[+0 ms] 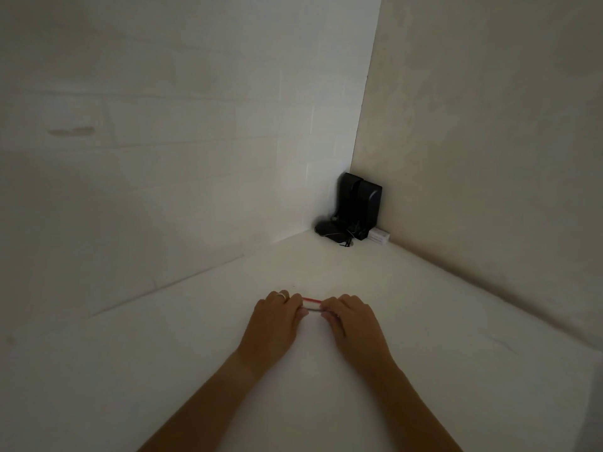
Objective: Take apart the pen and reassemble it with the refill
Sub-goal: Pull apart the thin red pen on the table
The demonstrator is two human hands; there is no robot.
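A thin pen (312, 304) with a red strip and a pale body lies level between my two hands, just above the white table (163, 370). My left hand (275, 321), a ring on one finger, grips its left end with curled fingers. My right hand (350, 324) pinches the right end. Both ends of the pen are hidden inside my fingers, and only a short middle stretch shows. Whether the pen is in one piece or pulled apart I cannot tell. No separate refill is visible.
A black device (357, 205) with cables stands in the far corner where the two walls meet, with a small white box (379, 237) beside it on the right. White walls bound the table at the back left and the right.
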